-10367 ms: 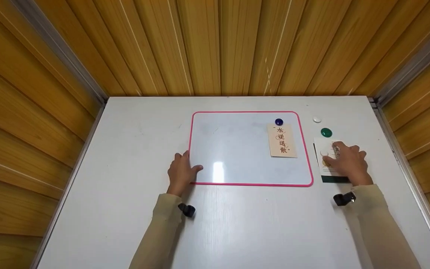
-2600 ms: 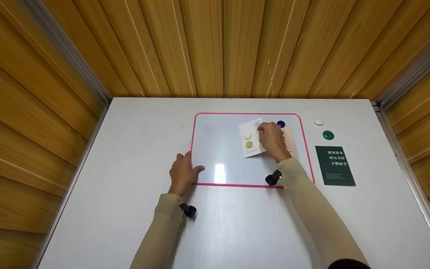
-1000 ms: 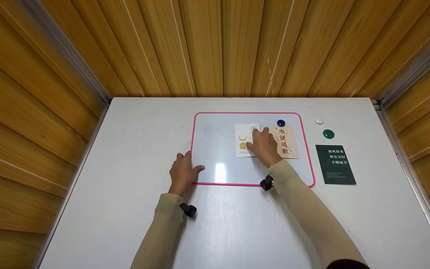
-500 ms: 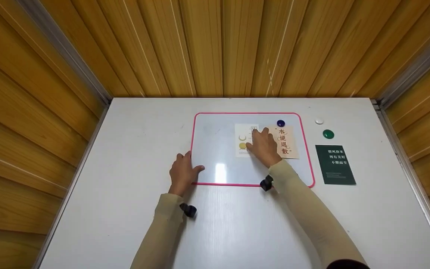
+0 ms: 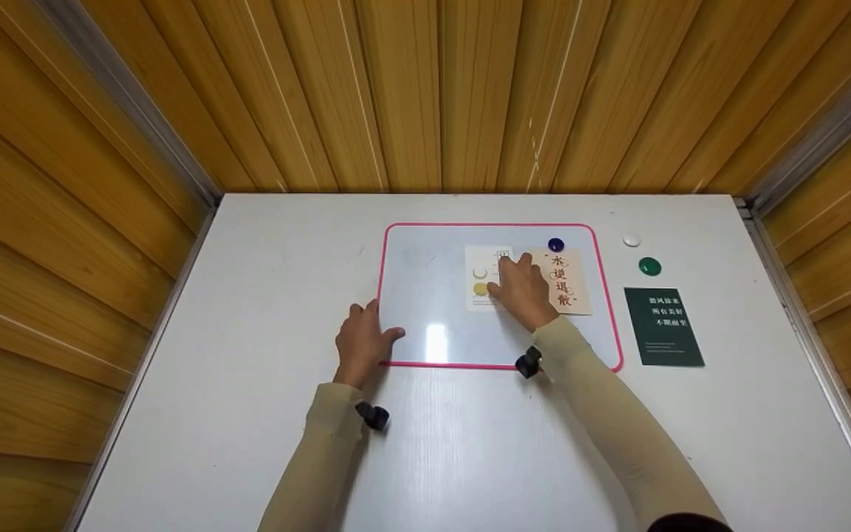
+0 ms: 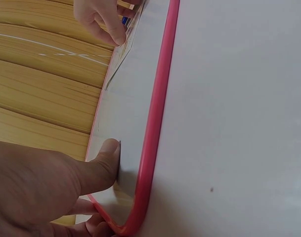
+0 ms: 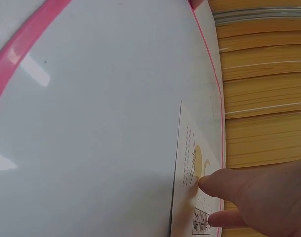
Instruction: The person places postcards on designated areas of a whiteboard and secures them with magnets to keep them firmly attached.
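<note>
A whiteboard (image 5: pixel 425 295) with a pink rim lies flat on the table. My left hand (image 5: pixel 361 341) holds its near left corner, the thumb (image 6: pixel 107 160) over the board's face and the fingers at the outer edge. On the board, a white card (image 5: pixel 478 299) with a moon and sun print lies left of a beige card (image 5: pixel 575 284) with red-brown characters. My right hand (image 5: pixel 524 290) rests its thumb and fingertips on the white card, covering its right part. A dark blue round magnet (image 5: pixel 556 244) sits at the beige card's top edge.
Right of the board, a white magnet (image 5: pixel 631 241) and a green magnet (image 5: pixel 649 267) lie on the white table (image 5: pixel 248 295). Below them is a dark green card (image 5: pixel 663 327) with white characters. Wood-patterned walls (image 5: pixel 440 96) stand behind and at both sides.
My right hand took the white card from the table at right, exposing the green card, and laid it left of the beige card. In the last second, almost nothing moved; my left hand stayed put.
</note>
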Tool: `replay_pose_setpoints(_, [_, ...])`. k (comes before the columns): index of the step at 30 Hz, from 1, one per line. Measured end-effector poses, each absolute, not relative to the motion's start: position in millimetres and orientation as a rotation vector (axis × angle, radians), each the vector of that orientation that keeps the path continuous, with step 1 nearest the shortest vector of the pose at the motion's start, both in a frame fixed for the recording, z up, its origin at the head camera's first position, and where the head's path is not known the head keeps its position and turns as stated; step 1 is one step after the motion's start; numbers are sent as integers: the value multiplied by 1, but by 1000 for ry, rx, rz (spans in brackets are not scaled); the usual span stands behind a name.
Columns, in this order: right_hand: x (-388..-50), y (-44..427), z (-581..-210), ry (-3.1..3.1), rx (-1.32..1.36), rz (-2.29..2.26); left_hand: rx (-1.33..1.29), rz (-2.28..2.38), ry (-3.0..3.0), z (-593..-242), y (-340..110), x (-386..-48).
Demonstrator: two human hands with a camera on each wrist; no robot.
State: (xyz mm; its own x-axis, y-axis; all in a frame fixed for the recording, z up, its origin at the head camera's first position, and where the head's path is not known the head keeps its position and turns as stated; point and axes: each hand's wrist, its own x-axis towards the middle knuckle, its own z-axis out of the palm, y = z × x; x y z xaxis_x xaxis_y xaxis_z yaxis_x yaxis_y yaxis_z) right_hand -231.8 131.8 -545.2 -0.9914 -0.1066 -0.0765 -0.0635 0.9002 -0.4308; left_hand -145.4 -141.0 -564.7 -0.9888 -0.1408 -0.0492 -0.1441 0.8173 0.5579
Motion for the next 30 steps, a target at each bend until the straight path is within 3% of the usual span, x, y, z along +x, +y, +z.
replay_pose_setpoints(17, [-236,146,-538,3012,-214,-686,-230,901,2986,-568,-142,-144])
replay_pose_setpoints(30, [-246,186,-533,3213,-362,-581,-227,891,2988,-567,-142,-146])
